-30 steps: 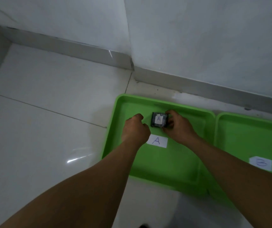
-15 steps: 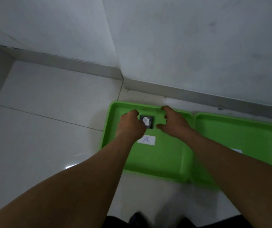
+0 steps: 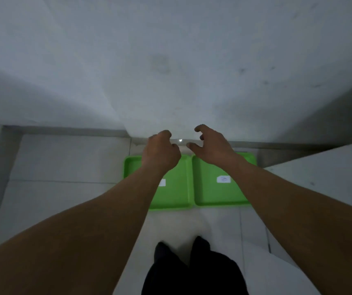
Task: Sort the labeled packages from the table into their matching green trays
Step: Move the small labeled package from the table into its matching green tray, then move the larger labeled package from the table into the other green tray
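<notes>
Both hands hover above the two green trays. The left hand is loosely curled and empty. The right hand is spread open, empty.

I see a pale tiled floor carrying two green trays side by side, edges touching: the left tray and the right tray, which has a white label inside.

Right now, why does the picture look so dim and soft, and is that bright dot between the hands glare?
Head view: lighting is dim and greyish, and the whole frame is softly blurred, so the label on the right tray is unreadable. The small bright dot between the left hand and right hand looks like glare. Wide-angle distortion stretches the forearms.
</notes>
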